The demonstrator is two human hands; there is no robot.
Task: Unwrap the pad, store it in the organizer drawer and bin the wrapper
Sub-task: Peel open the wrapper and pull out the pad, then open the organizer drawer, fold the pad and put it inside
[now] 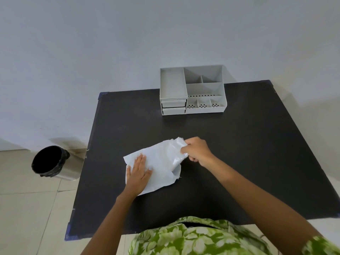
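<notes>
Now my left hand [138, 173] lies flat on the pad [158, 173], my right hand [196, 150] pinching its wrapper [177, 150] (organizer [192, 90] far, bin [53, 163] left).

text: none readable; labels: none; numbers: none
</notes>
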